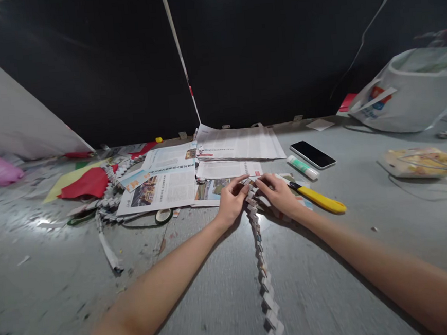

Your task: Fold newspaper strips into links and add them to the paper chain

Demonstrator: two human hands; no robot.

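A zigzag chain of folded paper [267,288] runs from the bottom edge of the head view up to both hands. My left hand [232,200] pinches the chain's far end between thumb and fingers. On the other side of that end, my right hand [277,193] has its thumb and fingers closed on the chain too. The fingertips of the two hands are close together. Beneath and behind them lie newspaper sheets [170,184]. A yellow cutter knife [322,200] rests just right of my right hand.
A glue stick [303,167] and a phone [313,154] lie at the right. Farther right are a tissue pack [420,163] and a white bucket [407,91]. At left are red paper [85,183], more folded chain and a tape roll [164,216]. A black wall [256,51] stands behind.
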